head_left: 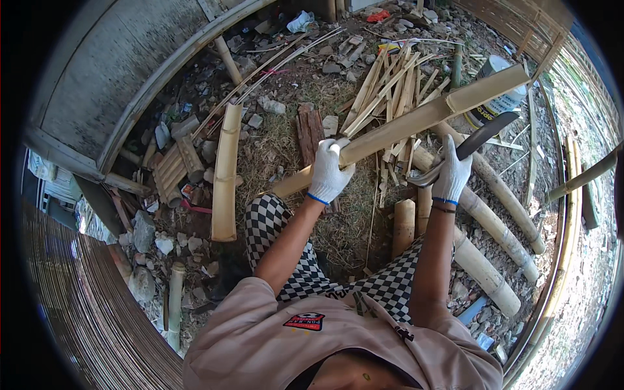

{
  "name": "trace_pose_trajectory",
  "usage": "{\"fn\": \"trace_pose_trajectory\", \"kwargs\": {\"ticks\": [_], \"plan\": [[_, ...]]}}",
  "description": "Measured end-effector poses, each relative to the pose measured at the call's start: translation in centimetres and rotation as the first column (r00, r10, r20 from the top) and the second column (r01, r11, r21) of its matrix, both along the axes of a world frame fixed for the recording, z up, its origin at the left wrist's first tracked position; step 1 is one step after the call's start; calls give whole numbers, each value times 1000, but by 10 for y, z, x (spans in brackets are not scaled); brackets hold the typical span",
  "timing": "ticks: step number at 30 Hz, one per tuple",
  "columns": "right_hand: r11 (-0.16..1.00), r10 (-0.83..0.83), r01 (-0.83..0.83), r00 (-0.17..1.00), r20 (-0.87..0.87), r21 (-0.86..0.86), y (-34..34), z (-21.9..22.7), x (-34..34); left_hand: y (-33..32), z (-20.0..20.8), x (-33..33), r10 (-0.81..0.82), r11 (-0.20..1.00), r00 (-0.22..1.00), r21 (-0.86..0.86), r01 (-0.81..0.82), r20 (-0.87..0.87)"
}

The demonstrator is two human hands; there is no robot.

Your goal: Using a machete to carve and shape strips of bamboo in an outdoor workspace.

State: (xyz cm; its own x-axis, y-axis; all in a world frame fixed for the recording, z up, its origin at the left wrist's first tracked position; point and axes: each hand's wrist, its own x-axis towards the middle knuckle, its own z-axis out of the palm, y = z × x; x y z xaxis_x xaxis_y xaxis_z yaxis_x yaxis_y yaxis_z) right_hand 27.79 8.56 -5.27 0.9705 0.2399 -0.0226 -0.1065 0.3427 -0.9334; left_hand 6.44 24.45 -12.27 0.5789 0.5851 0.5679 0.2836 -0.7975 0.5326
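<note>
My left hand (pixel 331 171), in a white knit glove with a blue cuff, is closed around a long split bamboo piece (pixel 406 129). The piece slants from beside my left knee up to the far right, with a node ridge near its far end. In my right hand (pixel 453 174), gloved the same way, is a machete (pixel 486 134). Its dark blade points to the far right, just below the bamboo and apart from it. A curved metallic end shows on the left side of that fist. Part of the grip is hidden by the fingers.
Another split bamboo piece (pixel 226 175) lies left of my knee. Thin bamboo strips (pixel 393 91) are heaped ahead, beside a reddish wood block (pixel 310 133). Several bamboo poles (pixel 491 227) lie at the right. A paint bucket (pixel 497 97) stands behind the blade. Rubble (pixel 144 232) covers the left ground.
</note>
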Motion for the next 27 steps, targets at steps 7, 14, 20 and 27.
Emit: {"fn": "trace_pose_trajectory", "kwargs": {"ticks": [7,14,20,27], "plan": [[869,449,-482,863,229,114,101,101,-31,1,21,-44,329,944,918,-57,-325,221],[702,668,-709,622,409,-68,134,130,-79,14,6,-41,407,913,865,-134,-385,294],[707,686,-680,592,424,-195,140,147,-113,28,-35,-29,507,862,807,-162,-481,304],[713,701,-536,511,498,-453,126,168,-92,66,42,-29,116,968,931,-250,-27,347]]}}
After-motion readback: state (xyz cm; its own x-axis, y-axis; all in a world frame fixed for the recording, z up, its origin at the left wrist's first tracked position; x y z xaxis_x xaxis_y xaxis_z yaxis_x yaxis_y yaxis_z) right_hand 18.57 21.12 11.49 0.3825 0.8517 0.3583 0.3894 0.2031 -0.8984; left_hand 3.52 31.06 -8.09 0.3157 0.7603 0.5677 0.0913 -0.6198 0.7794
